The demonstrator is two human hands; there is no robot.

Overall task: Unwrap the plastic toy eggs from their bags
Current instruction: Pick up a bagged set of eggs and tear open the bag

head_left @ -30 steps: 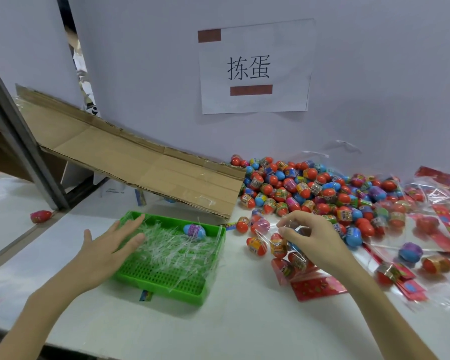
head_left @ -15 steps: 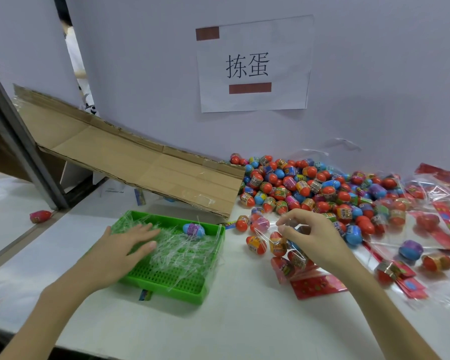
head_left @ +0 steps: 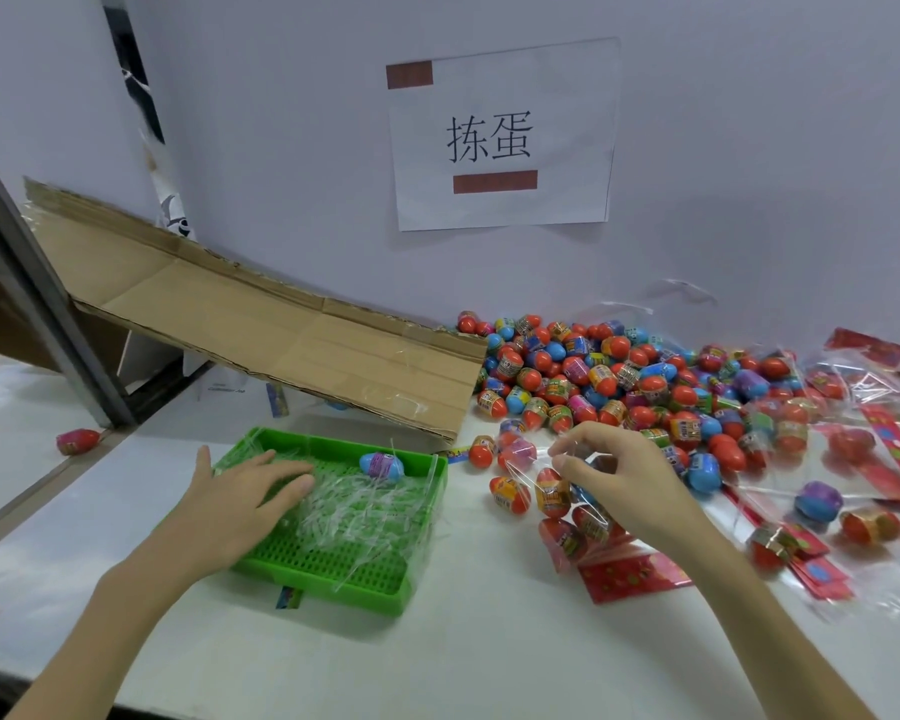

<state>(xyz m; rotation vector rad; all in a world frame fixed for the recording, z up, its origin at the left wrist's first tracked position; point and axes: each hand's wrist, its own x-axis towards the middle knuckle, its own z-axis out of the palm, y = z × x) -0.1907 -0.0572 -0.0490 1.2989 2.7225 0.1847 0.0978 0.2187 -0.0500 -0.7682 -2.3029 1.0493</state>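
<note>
My right hand (head_left: 630, 475) pinches the top of a clear bag of toy eggs (head_left: 567, 517), which has a red header card and lies right of the green tray (head_left: 328, 579). My left hand (head_left: 240, 496) lies flat, fingers straight, on the clear plastic strips (head_left: 365, 517) inside the tray. One blue and purple egg (head_left: 382, 464) sits at the tray's far side. A big pile of loose red and blue eggs (head_left: 609, 376) lies against the wall behind my right hand.
A cardboard ramp (head_left: 261, 324) slopes down from the left and ends above the tray. More bagged eggs (head_left: 827, 517) cover the table's right side. A stray red egg (head_left: 76, 441) lies far left. A paper sign (head_left: 500, 137) hangs on the wall.
My left hand slid rightward and further onto the plastic strips in the tray. My right hand has stayed on the bag, barely shifting.
</note>
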